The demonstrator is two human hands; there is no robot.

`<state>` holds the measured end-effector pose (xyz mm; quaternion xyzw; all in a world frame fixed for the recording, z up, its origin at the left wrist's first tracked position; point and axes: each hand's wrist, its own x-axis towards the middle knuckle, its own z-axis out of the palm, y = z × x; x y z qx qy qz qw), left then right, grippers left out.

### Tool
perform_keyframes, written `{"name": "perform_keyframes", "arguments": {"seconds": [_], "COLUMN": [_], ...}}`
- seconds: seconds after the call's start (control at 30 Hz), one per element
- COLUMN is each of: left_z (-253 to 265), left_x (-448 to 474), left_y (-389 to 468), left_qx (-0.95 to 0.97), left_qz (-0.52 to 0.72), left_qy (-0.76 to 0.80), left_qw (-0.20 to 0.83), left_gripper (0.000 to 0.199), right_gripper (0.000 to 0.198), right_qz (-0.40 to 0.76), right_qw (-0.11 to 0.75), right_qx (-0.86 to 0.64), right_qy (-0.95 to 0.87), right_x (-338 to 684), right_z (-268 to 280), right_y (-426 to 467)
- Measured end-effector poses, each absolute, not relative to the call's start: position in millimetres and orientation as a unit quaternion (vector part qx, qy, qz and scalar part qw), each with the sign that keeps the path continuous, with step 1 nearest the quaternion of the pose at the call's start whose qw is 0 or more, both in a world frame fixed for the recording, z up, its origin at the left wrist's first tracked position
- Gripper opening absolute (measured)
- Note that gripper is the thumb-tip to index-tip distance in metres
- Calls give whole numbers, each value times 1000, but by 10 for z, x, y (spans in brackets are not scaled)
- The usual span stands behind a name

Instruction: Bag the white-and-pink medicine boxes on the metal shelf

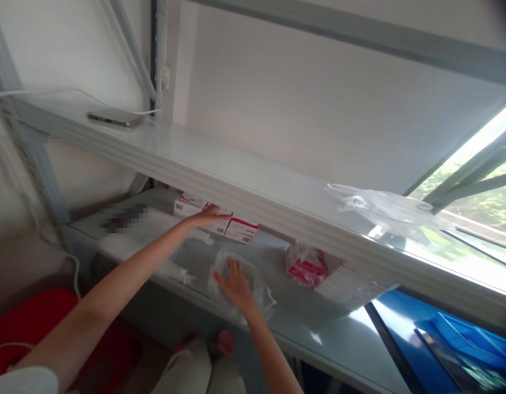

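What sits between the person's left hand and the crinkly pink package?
In the head view: a white-and-pink box, then grey shelf surface.

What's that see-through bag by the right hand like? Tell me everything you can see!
The bag looks like thin, clear plastic, crumpled and loosely spread, with a whitish, wrinkled corner poking out on the right. It lies on the lower shelf, near the front edge. The right hand is over it with fingers spread, seemingly touching it. I can't tell whether anything is inside.
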<state>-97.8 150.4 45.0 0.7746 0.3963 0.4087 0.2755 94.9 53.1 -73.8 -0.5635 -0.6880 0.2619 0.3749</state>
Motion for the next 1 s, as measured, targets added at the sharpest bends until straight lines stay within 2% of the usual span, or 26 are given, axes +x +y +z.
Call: {"name": "perform_keyframes", "arguments": {"seconds": [0.07, 0.1, 0.13, 0.2, 0.3, 0.4, 0.53, 0.67, 0.87, 1.0], "left_z": [405, 359, 303, 175, -7, -137, -215, -207, -166, -105], "left_x": [-987, -1004, -1027, -1080, -1140, -1139, -1012, -791, -622, -640], "left_y": [1308, 1180, 1040, 757, 392, 108, -258, -598, -858, -964], "left_qx": [785, 790, 792, 792, 784, 766, 767, 789, 780, 791], "left_qz": [419, 423, 424, 418, 421, 441, 435, 431, 472, 466], "left_qy": [360, 342, 329, 323, 341, 372, 378, 338, 310, 320], "left_qw": [280, 285, 291, 307, 302, 283, 284, 278, 271, 236], "left_gripper": [39, 41, 41, 37, 32, 31, 36, 43, 20, 23], "right_gripper": [65, 70, 68, 53, 37, 36, 37, 37, 37, 35], "right_qz": [228, 224, 230, 278, 378, 438, 489, 504, 514, 508], "right_qw": [355, 356, 363, 395, 482, 573, 643, 679, 701, 714], "right_qx": [-585, -586, -586, -575, -513, -424, -380, -368, -365, -354], "right_qy": [-692, -692, -687, -660, -601, -548, -452, -387, -335, -328], "right_x": [836, 795, 766, 747, 796, 889, 985, 1015, 1020, 983], "right_z": [-832, -855, -866, -855, -766, -595, -331, -169, -152, -159], "right_y": [405, 393, 405, 446, 395, 130, -359, -737, -1048, -1155]}}
